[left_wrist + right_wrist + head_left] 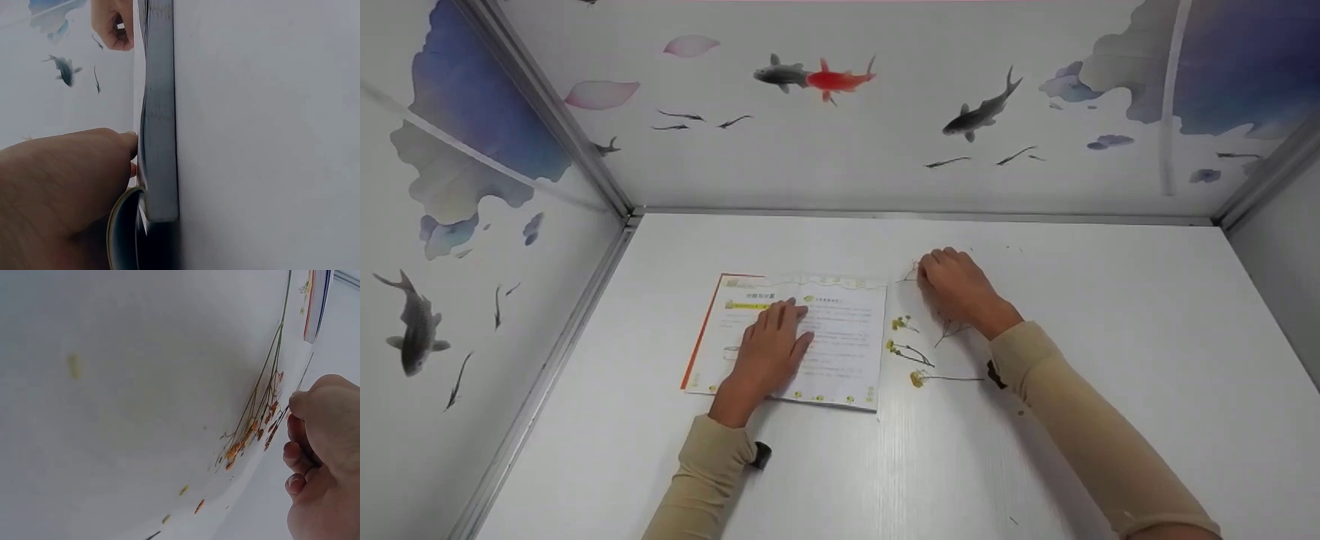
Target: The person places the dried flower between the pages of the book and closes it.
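Note:
An open book (840, 352) lies on the white table, its thick page edge (160, 112) facing the left wrist camera. My left hand (769, 349) rests flat across its pages, fingers straight and thumb spread. To the right of the book, my right hand (960, 289) pinches a thin dried sprig (306, 372) between thumb and forefinger. Beside that hand, a branching dried sprig with orange-red buds (233, 453) lies on the table; in the head view the hand partly hides it. Three yellow flower sprigs, among them the lowest one (919, 379), lie along the book's right edge.
Small loose buds (184, 490) and bits are scattered on the table (1080, 300). A white wall with printed fish (840, 79) stands behind the table, and another rises on the left. Dark bands (761, 455) sit at both wrists.

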Demonstrator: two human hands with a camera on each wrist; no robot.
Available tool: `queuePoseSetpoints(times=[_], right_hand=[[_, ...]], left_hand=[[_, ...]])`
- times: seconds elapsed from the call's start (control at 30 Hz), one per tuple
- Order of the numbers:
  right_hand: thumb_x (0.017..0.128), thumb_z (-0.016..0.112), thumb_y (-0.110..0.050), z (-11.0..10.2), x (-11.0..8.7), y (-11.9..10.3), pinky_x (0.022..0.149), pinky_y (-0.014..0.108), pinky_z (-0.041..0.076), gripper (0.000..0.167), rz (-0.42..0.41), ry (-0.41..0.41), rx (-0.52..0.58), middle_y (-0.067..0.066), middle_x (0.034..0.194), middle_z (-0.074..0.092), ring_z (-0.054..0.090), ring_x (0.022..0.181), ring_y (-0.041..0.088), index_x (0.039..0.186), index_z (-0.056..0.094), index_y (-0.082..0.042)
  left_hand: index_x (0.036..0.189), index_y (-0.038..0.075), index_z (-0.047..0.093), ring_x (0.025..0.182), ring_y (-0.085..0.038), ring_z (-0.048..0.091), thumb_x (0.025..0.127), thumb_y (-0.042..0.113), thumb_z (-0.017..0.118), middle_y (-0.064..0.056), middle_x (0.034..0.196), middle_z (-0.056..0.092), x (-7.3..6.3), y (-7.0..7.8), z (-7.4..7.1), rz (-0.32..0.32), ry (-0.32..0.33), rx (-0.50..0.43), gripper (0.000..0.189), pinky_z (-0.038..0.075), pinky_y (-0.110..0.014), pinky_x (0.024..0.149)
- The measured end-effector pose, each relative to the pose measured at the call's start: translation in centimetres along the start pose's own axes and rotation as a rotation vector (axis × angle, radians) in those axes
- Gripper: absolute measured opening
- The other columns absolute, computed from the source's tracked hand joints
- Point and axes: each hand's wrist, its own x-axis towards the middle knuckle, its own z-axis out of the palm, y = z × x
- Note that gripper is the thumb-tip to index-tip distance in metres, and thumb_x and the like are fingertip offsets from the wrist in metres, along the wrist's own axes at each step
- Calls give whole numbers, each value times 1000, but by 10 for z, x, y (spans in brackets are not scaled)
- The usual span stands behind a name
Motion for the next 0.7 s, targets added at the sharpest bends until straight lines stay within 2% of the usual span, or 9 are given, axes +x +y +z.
queuePoseSetpoints(times=[0.13,0.3,0.53,0.7], right_hand=[[112,58,-12,-5,2,-4,94,50,55,19,23,19,-3,18,110,68,63,103,34,122,65,3],[112,59,-11,-13,5,-16,92,47,53,15,8,41,-1,15,109,67,61,101,32,121,64,-1],[110,63,-11,-14,7,-45,82,44,52,10,-118,125,-14,12,103,67,60,94,30,115,65,-3],[109,65,-11,-11,8,-67,77,42,50,6,-186,172,-4,10,98,66,60,89,27,110,65,-5]], left_hand=[[158,11,47,161,-34,35,115,39,51,-16,170,38,0,1,0,2,4,-6,51,34,-60,128],[158,11,47,161,-34,35,115,38,52,-16,170,38,0,0,1,1,11,-9,51,34,-59,128],[160,12,47,160,-33,36,116,38,51,-14,170,38,-1,-1,4,-3,14,-2,52,35,-59,127],[160,9,45,160,-35,37,115,39,51,-16,169,39,-1,0,4,-13,28,-41,54,35,-60,127]])
